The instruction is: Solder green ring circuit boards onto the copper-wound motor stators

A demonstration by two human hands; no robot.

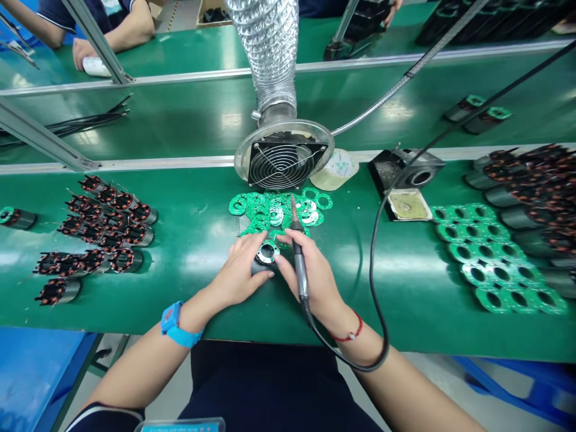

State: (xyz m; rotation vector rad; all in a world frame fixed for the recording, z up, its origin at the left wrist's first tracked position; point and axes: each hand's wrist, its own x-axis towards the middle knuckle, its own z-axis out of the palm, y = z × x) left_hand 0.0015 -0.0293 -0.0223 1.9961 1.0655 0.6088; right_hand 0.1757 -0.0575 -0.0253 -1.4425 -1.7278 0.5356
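Observation:
My left hand (237,268) is wrapped around the side of a motor stator (261,266), which stands upright on the bench in front of me. A ring-shaped circuit board (269,252) sits on the stator's top. In my right hand (318,277) is a soldering iron (300,273), its tip pointing away from me and up, apart from the stator. The fingertips of that hand are at the right side of the ring board; whether they touch it I cannot tell. Just beyond both hands lies a loose pile of green ring boards (258,207).
A fume extractor (283,159) hangs over the pile. Wound stators stand at left (110,216) and right (531,204). Board panels (499,255) lie at right, near the iron stand (405,171) and sponge tray (408,205). The iron's cable (372,282) loops over my right forearm.

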